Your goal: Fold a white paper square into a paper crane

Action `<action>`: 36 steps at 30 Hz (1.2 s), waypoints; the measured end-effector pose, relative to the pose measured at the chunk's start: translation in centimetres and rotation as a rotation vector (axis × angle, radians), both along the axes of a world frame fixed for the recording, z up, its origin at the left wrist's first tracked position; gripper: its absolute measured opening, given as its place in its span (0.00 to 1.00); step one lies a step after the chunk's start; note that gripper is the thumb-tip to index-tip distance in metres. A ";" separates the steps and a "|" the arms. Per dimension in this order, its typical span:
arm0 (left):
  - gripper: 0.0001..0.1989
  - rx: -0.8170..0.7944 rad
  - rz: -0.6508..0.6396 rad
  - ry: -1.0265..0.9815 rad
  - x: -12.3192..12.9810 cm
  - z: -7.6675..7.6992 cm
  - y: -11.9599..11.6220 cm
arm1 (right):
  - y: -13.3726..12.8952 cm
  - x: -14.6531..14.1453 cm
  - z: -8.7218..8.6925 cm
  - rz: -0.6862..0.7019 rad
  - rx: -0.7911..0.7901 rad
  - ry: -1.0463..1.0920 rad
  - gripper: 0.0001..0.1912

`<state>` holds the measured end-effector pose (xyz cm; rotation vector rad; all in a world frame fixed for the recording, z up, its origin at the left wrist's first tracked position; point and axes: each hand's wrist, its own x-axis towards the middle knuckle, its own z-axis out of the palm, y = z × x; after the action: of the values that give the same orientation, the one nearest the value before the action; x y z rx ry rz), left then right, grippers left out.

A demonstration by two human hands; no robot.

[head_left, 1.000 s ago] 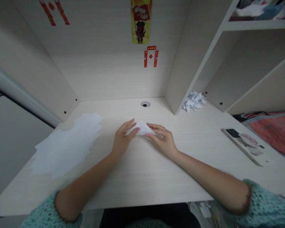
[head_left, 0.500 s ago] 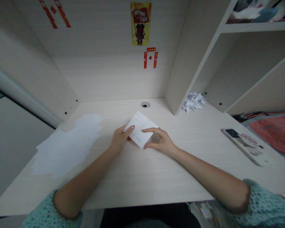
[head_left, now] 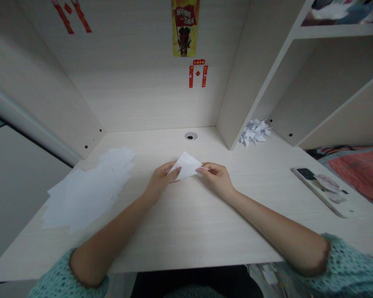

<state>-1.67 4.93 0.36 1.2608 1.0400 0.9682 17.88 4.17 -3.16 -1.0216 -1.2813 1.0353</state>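
A small sheet of white paper [head_left: 188, 166] with faint print near its top corner is held over the middle of the desk, its near part folded up so that it looks like a triangle. My left hand [head_left: 162, 177] pinches its left corner, thumb on top and the other fingers beneath. At the right corner, my right hand [head_left: 218, 177] grips the paper between thumb and index finger. The undersides of the fingers are partly hidden by the paper.
Overlapping white paper sheets [head_left: 88, 188] lie spread on the desk's left. Small folded paper pieces [head_left: 255, 131] are heaped behind the upright divider [head_left: 236, 99]. A phone [head_left: 325, 191] lies at the right, near a reddish cloth [head_left: 360, 169]. A round cable hole [head_left: 191, 136] sits at the back.
The paper's near corner has been folded up, turning its diamond outline into a triangle. My right hand has closed from a wide grip to a pinch at the right corner.
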 end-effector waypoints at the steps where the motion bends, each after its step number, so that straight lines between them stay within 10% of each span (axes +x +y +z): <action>1: 0.22 0.017 0.006 -0.005 0.0 0.2 0.0 | -0.1 -0.1 0.1 -0.011 -0.022 -0.007 0.10; 36: 0.20 0.190 0.324 0.134 1.5 0.1 -2.4 | -2.3 -1.1 1.2 -0.060 0.126 -0.150 0.12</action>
<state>-0.12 2.55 0.47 1.3513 1.3090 1.2663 16.80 1.89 -1.95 -1.0500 -1.4100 0.8346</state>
